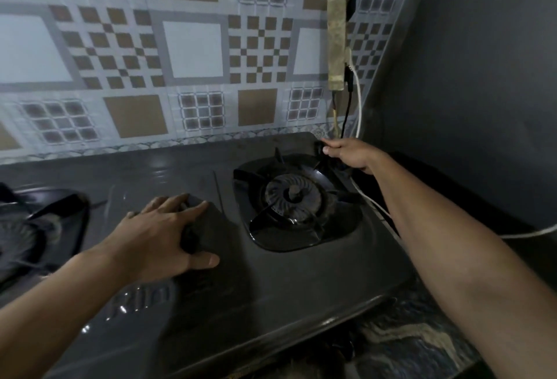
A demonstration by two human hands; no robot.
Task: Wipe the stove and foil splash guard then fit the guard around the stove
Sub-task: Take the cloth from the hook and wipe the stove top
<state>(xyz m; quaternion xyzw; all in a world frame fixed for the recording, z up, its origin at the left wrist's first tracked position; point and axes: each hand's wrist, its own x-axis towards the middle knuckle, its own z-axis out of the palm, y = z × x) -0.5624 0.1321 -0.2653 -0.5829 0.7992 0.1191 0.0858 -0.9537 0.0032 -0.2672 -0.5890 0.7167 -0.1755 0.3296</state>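
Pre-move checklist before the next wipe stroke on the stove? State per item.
1. Left hand flat on dark cloth on the stove top: ok.
2. Right hand gripping the stove's back right corner: ok.
3. Right burner unlit, no flame visible: ok.
4. White cable lies along the stove's right edge under the right forearm: not ok.
5. Foil splash guard in view: not ok.
6. Surface already clean: cannot tell.

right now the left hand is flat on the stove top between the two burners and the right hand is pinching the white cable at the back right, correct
Not quite. In the head view the right hand grips the stove's back right corner, not the white cable, which runs beside it. The left hand lies flat between the burners, as said.
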